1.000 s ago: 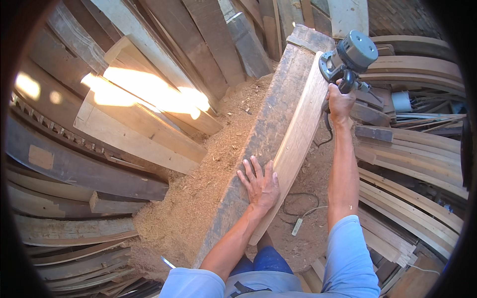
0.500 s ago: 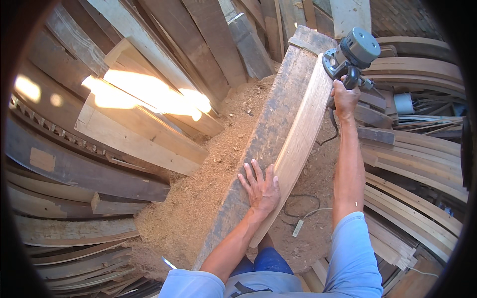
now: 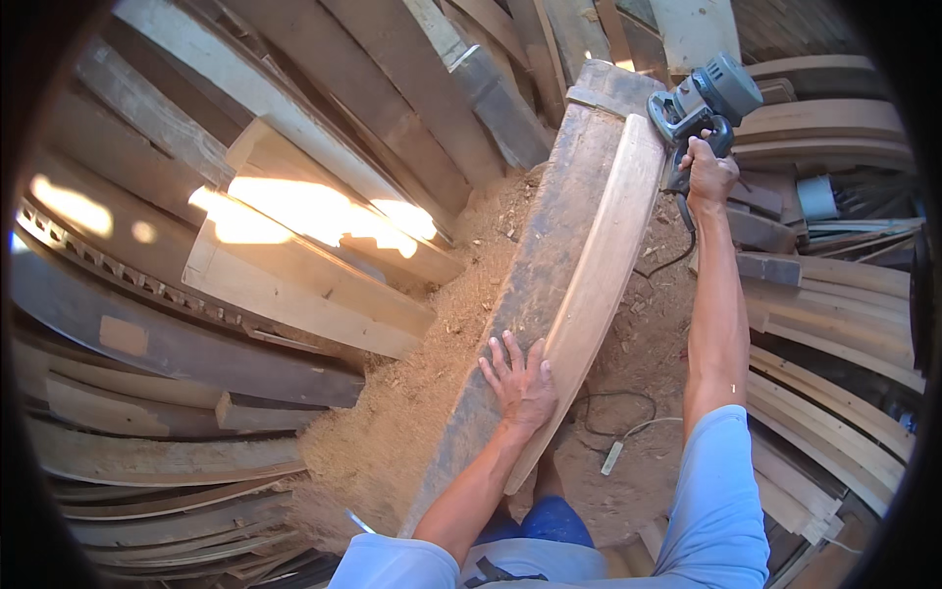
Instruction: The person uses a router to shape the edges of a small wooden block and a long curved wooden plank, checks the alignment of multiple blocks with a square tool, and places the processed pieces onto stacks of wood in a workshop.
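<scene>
A curved, pale wooden board (image 3: 610,260) lies lengthwise on a worn, dark workbench plank (image 3: 554,211). My left hand (image 3: 523,388) is spread, fingers apart, pressing down across the plank and the board's near part. Beyond the board's far right corner, my right hand (image 3: 710,175) is wrapped around the black handle of a grey wood router (image 3: 728,88). The router is tilted, its round base turned toward the board's far end. Whether base and wood still touch I cannot tell. A black cord (image 3: 679,257) hangs from the router.
Sawdust (image 3: 392,412) covers the ground left of the bench. Boards (image 3: 314,270) lean on the left, some sunlit. Curved wooden pieces (image 3: 834,383) are stacked at right, near a pale blue pipe piece (image 3: 816,198). A white power connector (image 3: 612,458) and cords lie on the ground.
The router has shifted right, off the board's far edge, and tipped over more, with my right hand still around its handle. My left hand stays on the board and plank.
</scene>
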The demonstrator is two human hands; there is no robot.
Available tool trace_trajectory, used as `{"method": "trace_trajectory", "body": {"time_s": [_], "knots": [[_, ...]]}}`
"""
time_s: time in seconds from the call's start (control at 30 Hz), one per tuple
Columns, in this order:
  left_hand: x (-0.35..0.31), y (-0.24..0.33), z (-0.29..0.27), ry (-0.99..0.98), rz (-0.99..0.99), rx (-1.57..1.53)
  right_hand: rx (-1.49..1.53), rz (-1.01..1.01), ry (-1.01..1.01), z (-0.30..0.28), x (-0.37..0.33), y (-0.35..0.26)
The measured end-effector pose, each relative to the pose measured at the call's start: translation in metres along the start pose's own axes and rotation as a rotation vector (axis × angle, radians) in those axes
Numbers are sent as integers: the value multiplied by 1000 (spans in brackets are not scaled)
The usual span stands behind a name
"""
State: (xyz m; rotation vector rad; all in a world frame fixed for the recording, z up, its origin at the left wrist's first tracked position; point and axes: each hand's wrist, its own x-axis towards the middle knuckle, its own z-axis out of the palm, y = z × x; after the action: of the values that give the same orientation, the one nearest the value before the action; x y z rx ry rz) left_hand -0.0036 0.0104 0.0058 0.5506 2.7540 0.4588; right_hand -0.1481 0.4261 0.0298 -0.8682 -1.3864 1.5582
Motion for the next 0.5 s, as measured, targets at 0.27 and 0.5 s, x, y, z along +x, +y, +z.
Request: {"method": "trace_trajectory", "body": {"time_s": [0.27, 0.5], "knots": [[-4, -3, 5, 34, -2, 36, 187, 227, 8, -111, -84, -23], [-3, -1, 12, 63, 11, 91, 58, 442, 144, -231, -247, -1]]}}
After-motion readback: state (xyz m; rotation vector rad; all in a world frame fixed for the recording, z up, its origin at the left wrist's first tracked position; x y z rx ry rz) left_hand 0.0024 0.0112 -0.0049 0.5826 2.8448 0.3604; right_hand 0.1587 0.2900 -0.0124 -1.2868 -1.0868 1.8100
